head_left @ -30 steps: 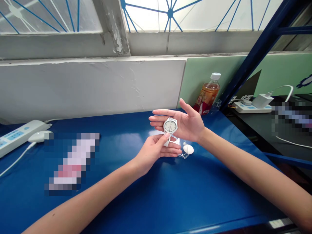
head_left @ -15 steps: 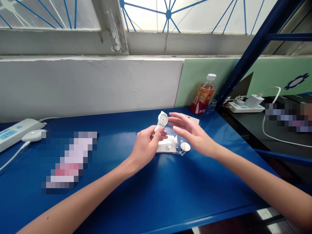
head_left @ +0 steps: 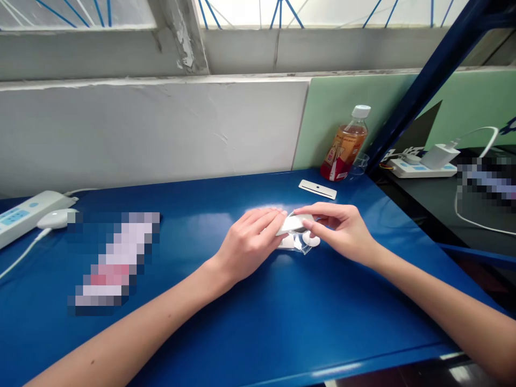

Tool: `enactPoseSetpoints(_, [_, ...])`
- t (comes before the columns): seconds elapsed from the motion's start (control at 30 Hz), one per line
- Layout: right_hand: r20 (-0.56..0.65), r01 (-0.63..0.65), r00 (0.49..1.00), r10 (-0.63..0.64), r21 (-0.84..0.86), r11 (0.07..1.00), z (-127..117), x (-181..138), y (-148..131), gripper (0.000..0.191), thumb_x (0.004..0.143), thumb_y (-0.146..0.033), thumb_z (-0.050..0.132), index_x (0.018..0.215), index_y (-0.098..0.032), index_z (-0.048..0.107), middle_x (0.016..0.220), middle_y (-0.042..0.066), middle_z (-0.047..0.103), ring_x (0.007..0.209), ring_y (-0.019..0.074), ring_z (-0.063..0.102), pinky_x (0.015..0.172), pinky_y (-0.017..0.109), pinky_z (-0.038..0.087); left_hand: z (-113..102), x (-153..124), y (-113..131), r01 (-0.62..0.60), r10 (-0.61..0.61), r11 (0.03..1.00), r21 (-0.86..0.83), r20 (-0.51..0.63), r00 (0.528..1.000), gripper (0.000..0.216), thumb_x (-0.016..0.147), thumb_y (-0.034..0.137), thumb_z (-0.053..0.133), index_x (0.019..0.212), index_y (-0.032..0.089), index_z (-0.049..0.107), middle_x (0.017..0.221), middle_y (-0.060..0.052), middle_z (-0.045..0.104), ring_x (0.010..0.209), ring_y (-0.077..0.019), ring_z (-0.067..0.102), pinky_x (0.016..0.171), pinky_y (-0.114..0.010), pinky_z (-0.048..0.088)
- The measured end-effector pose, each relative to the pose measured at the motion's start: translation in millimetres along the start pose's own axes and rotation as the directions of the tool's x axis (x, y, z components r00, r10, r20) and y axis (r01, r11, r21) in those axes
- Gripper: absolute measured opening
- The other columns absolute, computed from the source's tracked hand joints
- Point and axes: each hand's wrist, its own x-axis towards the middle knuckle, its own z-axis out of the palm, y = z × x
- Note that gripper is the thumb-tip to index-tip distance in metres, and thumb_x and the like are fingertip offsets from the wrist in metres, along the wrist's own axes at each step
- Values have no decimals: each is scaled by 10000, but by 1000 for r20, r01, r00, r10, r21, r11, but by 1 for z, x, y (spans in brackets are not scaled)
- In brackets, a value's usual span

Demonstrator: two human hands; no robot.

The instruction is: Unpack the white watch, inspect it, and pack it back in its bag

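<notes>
Both hands hold a small white watch (head_left: 297, 222) low over the blue table; its round dial is not visible from this angle. My left hand (head_left: 256, 236) is closed around the left end, fingers together over it. At the other end, my right hand (head_left: 336, 228) pinches the watch between thumb and fingers. Beneath the hands lies a clear plastic bag (head_left: 302, 245) with something white inside, partly hidden. A white oval piece (head_left: 312, 239) sits at the bag's right side, below my right fingertips.
A white slotted strip (head_left: 317, 189) lies behind my hands, near a drink bottle (head_left: 345, 145) by the wall. To the left are a pixelated flat object (head_left: 116, 260), a power strip (head_left: 32, 212) and a white cabled device (head_left: 56, 219). A blue frame post (head_left: 427, 80) rises at right.
The watch has tipped over and moved right and down. My right hand has come in from hovering open and gripped its end. The view has tilted down slightly.
</notes>
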Motion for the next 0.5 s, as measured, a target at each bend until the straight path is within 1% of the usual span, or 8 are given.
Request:
enactPoseSetpoints(0.07, [-18,-2,1000,2,10,1000,-2,0,0,197,849,-285,689,1015,-215,768,994,63,759,764,193,693,594,286,561,1,-1,-3,34,-34,999,-1,47,998,425,946,338,595,1309,119,561,1286,-196,642,1217,-326,598,1034,-465,454])
enactPoseSetpoints(0.13, [-69,-7,998,8,12,1000,-3,1,1,173,848,-266,676,983,-209,769,959,62,762,767,199,701,618,297,574,2,-1,-6,86,-86,996,7,130,988,587,896,400,659,1372,99,491,1347,-223,589,1258,-352,556,1035,-488,449])
enactPoseSetpoints(0.17, [-102,-11,995,12,14,1000,-4,3,1,161,849,-256,667,965,-206,768,935,59,761,753,197,703,623,300,579,2,-1,-7,104,-103,995,9,177,979,631,875,424,680,1376,97,481,1355,-225,581,1256,-358,551,1030,-494,449])
enactPoseSetpoints(0.23, [-167,-26,986,30,26,999,-6,6,4,146,851,-241,646,934,-205,761,891,51,755,712,186,699,618,298,584,1,-1,-8,116,-114,993,8,251,961,617,861,456,690,1340,112,511,1342,-209,591,1229,-354,564,1023,-495,449])
enactPoseSetpoints(0.27, [-191,-35,981,41,36,999,-7,7,5,142,851,-237,636,920,-205,757,874,46,749,699,181,695,613,297,584,1,-1,-9,115,-114,993,12,269,956,586,863,470,683,1311,123,534,1330,-199,602,1210,-349,574,1017,-493,450])
enactPoseSetpoints(0.33, [-216,-52,974,62,53,997,-7,9,8,141,846,-236,620,897,-203,747,855,42,736,704,184,690,617,302,585,0,-1,-9,113,-118,993,34,275,954,551,868,500,669,1264,133,565,1305,-191,617,1176,-345,589,997,-491,457])
enactPoseSetpoints(0.4, [-227,-73,971,78,33,997,-8,10,11,142,830,-231,611,881,-197,739,845,44,728,709,194,684,624,318,580,-1,-2,-9,114,-129,991,69,263,956,552,865,518,666,1244,127,574,1273,-192,632,1143,-346,601,969,-486,470])
enactPoseSetpoints(0.5, [-244,-110,966,81,-107,988,-10,11,17,156,807,-208,595,876,-195,734,843,51,733,704,206,674,617,328,551,-2,-4,-11,119,-145,986,121,238,960,531,875,501,660,1234,120,572,1234,-188,645,1109,-341,611,933,-471,490])
